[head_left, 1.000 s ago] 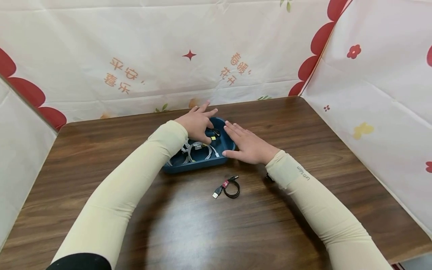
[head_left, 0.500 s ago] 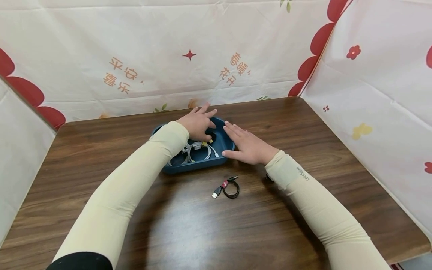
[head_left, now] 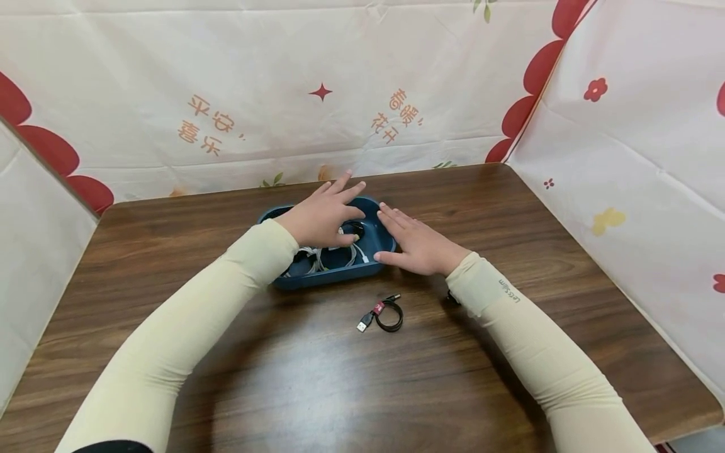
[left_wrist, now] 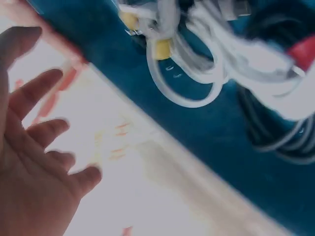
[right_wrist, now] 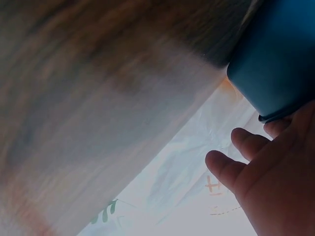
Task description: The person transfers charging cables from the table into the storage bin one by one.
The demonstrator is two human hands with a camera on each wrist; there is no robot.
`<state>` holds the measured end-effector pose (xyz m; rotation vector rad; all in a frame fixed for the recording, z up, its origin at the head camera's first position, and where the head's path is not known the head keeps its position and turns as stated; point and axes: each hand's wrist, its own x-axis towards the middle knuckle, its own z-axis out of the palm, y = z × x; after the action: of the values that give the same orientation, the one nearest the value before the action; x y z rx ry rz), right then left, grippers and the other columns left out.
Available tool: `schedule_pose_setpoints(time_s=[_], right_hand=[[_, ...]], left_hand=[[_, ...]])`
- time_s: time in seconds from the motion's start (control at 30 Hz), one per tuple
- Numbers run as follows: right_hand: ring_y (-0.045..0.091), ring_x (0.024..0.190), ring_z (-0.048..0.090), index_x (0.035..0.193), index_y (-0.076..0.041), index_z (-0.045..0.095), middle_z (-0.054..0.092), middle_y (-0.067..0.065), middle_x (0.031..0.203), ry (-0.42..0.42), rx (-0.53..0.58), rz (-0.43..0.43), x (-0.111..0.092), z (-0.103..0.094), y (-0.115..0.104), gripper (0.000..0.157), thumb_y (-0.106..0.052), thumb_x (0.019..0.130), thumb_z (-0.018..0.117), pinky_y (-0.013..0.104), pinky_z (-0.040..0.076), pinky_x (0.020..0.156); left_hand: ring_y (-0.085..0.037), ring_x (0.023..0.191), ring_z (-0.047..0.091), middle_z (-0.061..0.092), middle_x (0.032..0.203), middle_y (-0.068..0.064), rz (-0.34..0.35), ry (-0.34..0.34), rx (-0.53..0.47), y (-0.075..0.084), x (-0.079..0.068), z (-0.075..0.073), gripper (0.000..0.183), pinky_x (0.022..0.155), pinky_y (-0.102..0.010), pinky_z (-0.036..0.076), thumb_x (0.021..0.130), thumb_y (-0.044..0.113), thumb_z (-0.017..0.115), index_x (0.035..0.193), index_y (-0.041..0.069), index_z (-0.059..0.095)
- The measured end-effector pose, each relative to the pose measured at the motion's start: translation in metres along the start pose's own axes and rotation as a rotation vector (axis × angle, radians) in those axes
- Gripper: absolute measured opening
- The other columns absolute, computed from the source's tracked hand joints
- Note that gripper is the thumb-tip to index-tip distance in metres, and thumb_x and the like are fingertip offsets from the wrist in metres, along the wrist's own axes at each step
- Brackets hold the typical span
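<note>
A dark blue oblong tray [head_left: 354, 273] stands near the back of the table, with coiled white cables [left_wrist: 206, 73] and black cables [left_wrist: 275, 128] inside. Over it is my left hand [head_left: 324, 217], fingers spread and nothing held. The left wrist view shows that hand's loosely bent fingers [left_wrist: 44, 130] apart from the cables. My right hand [head_left: 421, 244] lies at the tray's right end, fingers straight and touching the rim. In front of the tray, a short black USB cable [head_left: 389, 316] with a red tie lies coiled on the table.
The brown wood-grain table [head_left: 453, 377] extends all around the tray. A white printed cloth [head_left: 272, 82] hangs behind its back edge, and another cloth [head_left: 651, 138] closes off the right side.
My left hand and forearm have shifted slightly left and toward me above the tray. The right hand, the tray and the black USB cable stay in place.
</note>
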<state>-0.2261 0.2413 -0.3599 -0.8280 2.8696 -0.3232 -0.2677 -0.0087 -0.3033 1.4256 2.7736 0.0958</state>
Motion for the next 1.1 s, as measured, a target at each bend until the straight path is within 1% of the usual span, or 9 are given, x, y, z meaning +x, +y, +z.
schedule_pose_setpoints(time_s=[0.13, 0.27, 0.43, 0.57, 0.7, 0.83, 0.93, 1.0, 1.1], right_hand=[[0.032, 0.151, 0.009, 0.16, -0.009, 0.011, -0.001, 0.002, 0.166, -0.011, 0.013, -0.023, 0.001, -0.002, -0.003, 0.09, -0.067, 0.098, 0.039, 0.057, 0.018, 0.116], [0.033, 0.151, 0.009, 0.161, -0.01, 0.011, 0.0, 0.002, 0.167, -0.009, 0.015, -0.035, 0.001, -0.004, -0.004, 0.088, -0.064, 0.098, 0.041, 0.058, 0.018, 0.116], [0.033, 0.151, 0.01, 0.161, -0.011, 0.01, 0.0, 0.003, 0.167, -0.012, 0.006, -0.036, 0.0, -0.003, -0.005, 0.088, -0.066, 0.098, 0.04, 0.057, 0.018, 0.116], [0.033, 0.151, 0.01, 0.161, -0.01, 0.01, 0.0, 0.004, 0.166, -0.015, 0.011, -0.039, 0.0, -0.002, -0.006, 0.087, -0.063, 0.099, 0.042, 0.056, 0.018, 0.116], [0.033, 0.151, 0.009, 0.16, -0.009, 0.007, 0.0, 0.007, 0.166, -0.008, 0.016, -0.044, 0.001, -0.001, -0.007, 0.086, -0.057, 0.1, 0.046, 0.052, 0.016, 0.118], [0.033, 0.151, 0.008, 0.16, -0.006, 0.007, 0.0, 0.008, 0.166, 0.001, 0.002, -0.068, 0.0, -0.001, -0.008, 0.088, -0.06, 0.1, 0.042, 0.048, 0.014, 0.119], [0.035, 0.15, 0.009, 0.159, -0.003, 0.011, 0.0, 0.01, 0.166, 0.008, -0.017, -0.076, -0.001, -0.001, -0.007, 0.09, -0.065, 0.099, 0.037, 0.05, 0.015, 0.118], [0.036, 0.15, 0.01, 0.159, -0.002, 0.013, 0.001, 0.01, 0.166, 0.01, -0.022, -0.07, 0.0, 0.0, -0.007, 0.091, -0.066, 0.099, 0.036, 0.05, 0.016, 0.118], [0.033, 0.15, 0.011, 0.159, -0.003, 0.013, 0.001, 0.009, 0.166, 0.011, -0.021, -0.049, 0.0, 0.001, -0.008, 0.091, -0.066, 0.098, 0.037, 0.049, 0.016, 0.119]], left_hand=[[-0.029, 0.151, -0.008, 0.019, 0.164, -0.01, 0.031, 0.061, -0.006, 0.014, -0.016, -0.004, 0.048, 0.117, -0.055, 0.014, 0.093, 0.043, 0.066, 0.134, 0.018, 0.065], [-0.03, 0.151, -0.006, 0.019, 0.164, -0.01, 0.062, 0.104, 0.012, 0.024, -0.022, -0.013, 0.049, 0.117, -0.055, 0.015, 0.092, 0.044, 0.066, 0.134, 0.018, 0.065], [-0.028, 0.151, -0.008, 0.018, 0.164, -0.01, 0.048, 0.123, -0.006, 0.03, -0.028, -0.024, 0.05, 0.118, -0.053, 0.013, 0.093, 0.042, 0.067, 0.136, 0.018, 0.063], [-0.029, 0.151, -0.005, 0.021, 0.163, -0.011, 0.059, 0.151, -0.021, 0.038, -0.038, -0.024, 0.05, 0.117, -0.054, 0.016, 0.092, 0.043, 0.068, 0.135, 0.017, 0.065], [-0.032, 0.151, -0.003, 0.022, 0.162, -0.013, 0.111, 0.177, -0.025, 0.055, -0.052, -0.017, 0.049, 0.115, -0.057, 0.019, 0.092, 0.045, 0.068, 0.132, 0.016, 0.067], [-0.034, 0.151, 0.0, 0.023, 0.162, -0.014, 0.142, 0.193, -0.017, 0.076, -0.065, -0.002, 0.048, 0.114, -0.061, 0.018, 0.091, 0.046, 0.068, 0.129, 0.016, 0.068], [-0.036, 0.15, 0.006, 0.029, 0.16, -0.014, 0.161, 0.194, -0.005, 0.092, -0.072, 0.012, 0.044, 0.114, -0.062, 0.018, 0.091, 0.045, 0.068, 0.124, 0.017, 0.07], [-0.035, 0.15, 0.014, 0.035, 0.157, -0.014, 0.184, 0.174, 0.003, 0.101, -0.075, 0.022, 0.041, 0.113, -0.063, 0.02, 0.09, 0.045, 0.068, 0.12, 0.017, 0.072], [-0.032, 0.146, 0.027, 0.042, 0.154, -0.011, 0.215, 0.102, -0.005, 0.11, -0.078, 0.035, 0.043, 0.113, -0.062, 0.021, 0.09, 0.048, 0.068, 0.121, 0.019, 0.072]])
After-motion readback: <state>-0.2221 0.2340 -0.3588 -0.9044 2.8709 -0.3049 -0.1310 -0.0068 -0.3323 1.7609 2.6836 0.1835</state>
